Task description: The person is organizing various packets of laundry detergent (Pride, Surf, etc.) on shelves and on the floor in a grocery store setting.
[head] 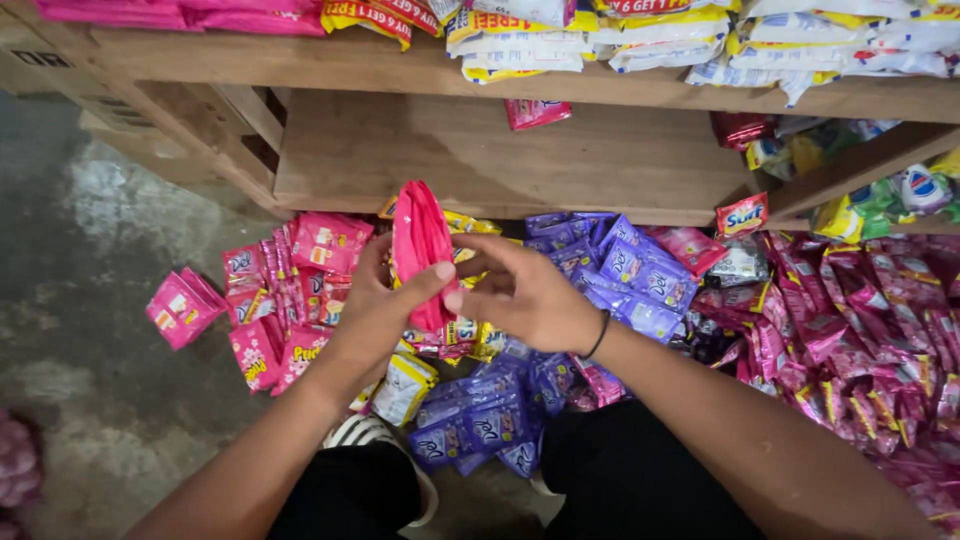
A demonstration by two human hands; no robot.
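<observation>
My left hand (pixel 375 305) grips a folded bunch of pink sachets (pixel 420 245), held upright above the pile on the floor. My right hand (pixel 520 290) touches the same bunch from the right, its fingers curled toward my left thumb; a black band circles its wrist. Below my hands lie yellow sachets (pixel 460 340) and a heap of purple sachets (pixel 480 415). More purple sachets (pixel 640 275) spread just behind my right hand.
Pink sachets (pixel 290 290) lie scattered on the concrete floor at the left. A large heap of magenta sachets (pixel 870 340) fills the right. A wooden shelf (pixel 500 150) stands behind, with packets stacked on its top board (pixel 600 40). My knees are at the bottom.
</observation>
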